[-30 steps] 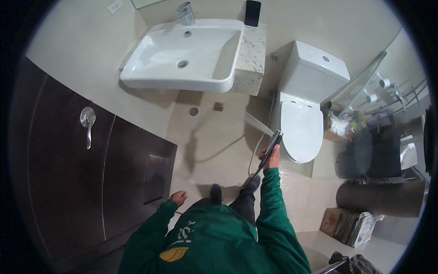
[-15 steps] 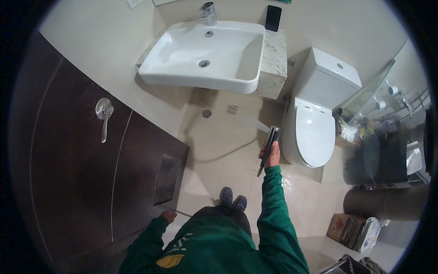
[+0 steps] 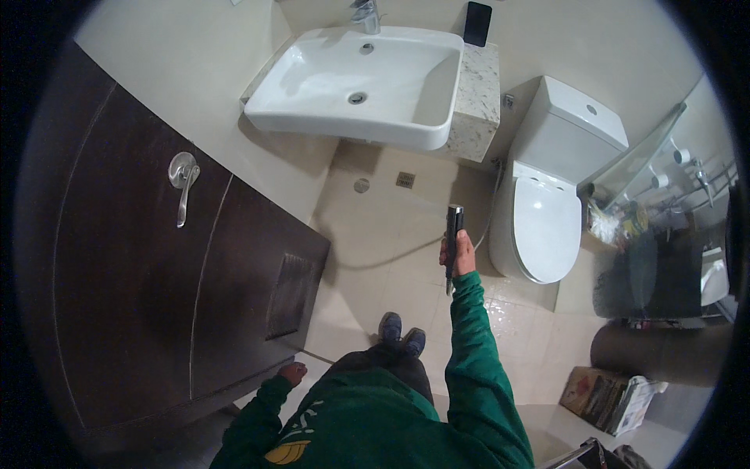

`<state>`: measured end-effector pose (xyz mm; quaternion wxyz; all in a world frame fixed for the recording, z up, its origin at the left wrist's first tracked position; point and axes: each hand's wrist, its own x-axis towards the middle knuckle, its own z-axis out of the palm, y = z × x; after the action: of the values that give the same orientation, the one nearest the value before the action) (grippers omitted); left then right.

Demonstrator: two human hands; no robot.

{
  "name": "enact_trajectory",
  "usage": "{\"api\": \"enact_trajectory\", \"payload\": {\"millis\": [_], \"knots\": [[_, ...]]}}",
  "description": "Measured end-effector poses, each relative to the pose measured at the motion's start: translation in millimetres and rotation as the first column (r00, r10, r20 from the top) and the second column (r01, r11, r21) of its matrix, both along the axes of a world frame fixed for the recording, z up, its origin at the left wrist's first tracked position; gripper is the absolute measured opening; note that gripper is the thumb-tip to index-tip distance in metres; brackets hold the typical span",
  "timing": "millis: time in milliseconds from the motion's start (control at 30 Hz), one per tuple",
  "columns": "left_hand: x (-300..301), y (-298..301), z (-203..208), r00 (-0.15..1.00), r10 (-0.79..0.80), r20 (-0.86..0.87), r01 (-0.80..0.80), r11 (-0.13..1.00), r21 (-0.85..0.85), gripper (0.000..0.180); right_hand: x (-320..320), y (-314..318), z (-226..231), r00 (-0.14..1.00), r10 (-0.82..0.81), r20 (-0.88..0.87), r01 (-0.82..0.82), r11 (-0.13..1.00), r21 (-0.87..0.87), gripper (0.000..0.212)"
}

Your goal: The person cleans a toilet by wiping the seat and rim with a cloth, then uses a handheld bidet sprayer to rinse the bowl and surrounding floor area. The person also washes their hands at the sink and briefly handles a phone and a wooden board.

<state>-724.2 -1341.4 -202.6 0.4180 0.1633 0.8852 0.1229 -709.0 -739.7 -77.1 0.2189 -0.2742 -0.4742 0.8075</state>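
Gripping a slim grey metal spray wand [image 3: 452, 234], right-hand fingers [image 3: 461, 252] wrap it, nozzle ahead toward the beige floor tiles [image 3: 391, 234]; no spray shows.

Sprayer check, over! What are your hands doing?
Right hand gripping hand sprayer, hose trailing across floor. Left hand empty, near dark door. Toilet lid shut.

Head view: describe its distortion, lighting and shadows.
Head view: fisheye bends the dark brown wooden door edges, with a black rim around the picture; even overhead light; the white ceramic sink casts soft shadow below; the right hand holding the dark spray handle is sharp.
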Motion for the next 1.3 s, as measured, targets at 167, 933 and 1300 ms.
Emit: {"api": "enact_trajectory", "payload": {"millis": [167,933,1300], "knots": [[10.3,-18.3,-4.1,0.995,0.032,0.09,-0.02,0.992,-0.121,0.039,15.6,9.8,-4.2,0.997,-0.025,0.067,0.019,0.995,0.096,0.047],[71.0,48.4,62.7,0.987,-0.161,0.01,0.161,0.987,0.017,0.032,22.5,-26.5,3.7,0.961,0.27,0.058,-0.272,0.894,0.355,0.037],[45.3,31.6,28.3,0.985,-0.159,0.066,0.163,0.985,-0.065,0.041,17.1,-36.8,9.9,0.862,0.497,0.097,-0.503,0.817,0.282,0.035]]}}
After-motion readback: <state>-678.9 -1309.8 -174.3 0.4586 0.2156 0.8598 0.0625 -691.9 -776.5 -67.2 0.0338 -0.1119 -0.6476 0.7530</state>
